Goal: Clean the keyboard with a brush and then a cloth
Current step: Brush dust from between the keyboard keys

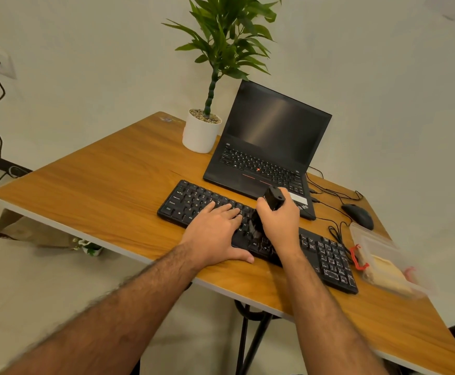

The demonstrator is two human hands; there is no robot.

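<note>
Your black keyboard (194,205) lies slantwise on the wooden counter (99,190), just in front of the open laptop (269,147). Your left hand (215,234) rests flat on its middle keys, fingers straight and spread, thumb along the near edge. Your right hand (280,220) has its grip closed round a black brush (273,198), handle end sticking up above the thumb, bristles down on the keys between your two hands. A black mouse (357,216) sits to the right, a clear plastic box (383,263) near the number pad, and a potted plant (202,131) beside the laptop.
</note>
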